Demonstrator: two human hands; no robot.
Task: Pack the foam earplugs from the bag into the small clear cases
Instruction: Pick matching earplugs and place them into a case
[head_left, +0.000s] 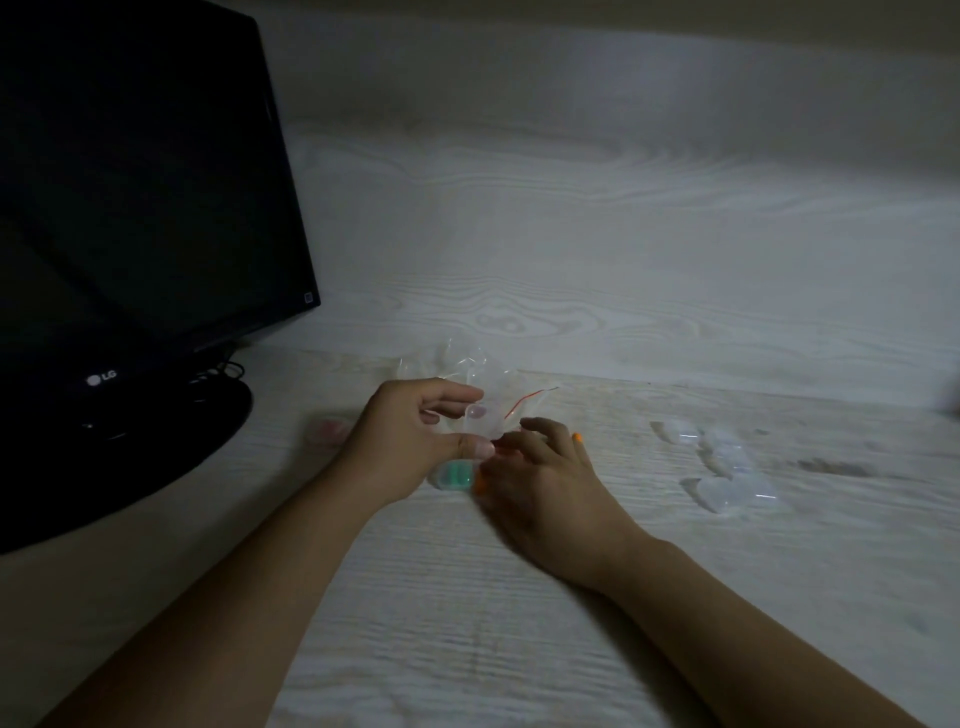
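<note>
My left hand (415, 441) pinches a small clear plastic case (480, 422), my right hand (540, 467) holds orange foam earplugs (577, 438); one green-filled case (453, 475) seems done, several empty clear cases (727, 467) wait on the desk (519, 597).

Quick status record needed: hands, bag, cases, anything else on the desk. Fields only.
left hand: pinches a small clear case
right hand: holds orange earplugs, beside the held case
bag: clear zip bag, lying behind the hands
green-filled case: on the desk under the hands
pink-filled case: left of left hand, blurred
empty cases: cluster to the right
monitor: far left, off
</note>
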